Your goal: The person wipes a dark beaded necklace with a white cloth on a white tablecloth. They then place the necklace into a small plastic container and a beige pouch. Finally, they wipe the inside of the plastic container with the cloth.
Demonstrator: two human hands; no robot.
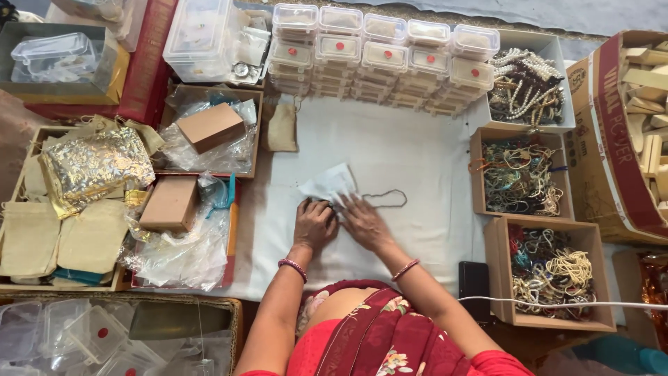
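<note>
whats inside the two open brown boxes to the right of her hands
Both brown boxes, the upper one and the lower one, hold tangled heaps of beaded strands in white, green, red and blue. The heaps cover the box floors, so anything underneath cannot be seen.

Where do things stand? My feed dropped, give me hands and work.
Left hand and right hand both pressed on white cloth, fingers down. Thin chain loop lies beside right hand. Nothing between the hands and the cloth.
</note>
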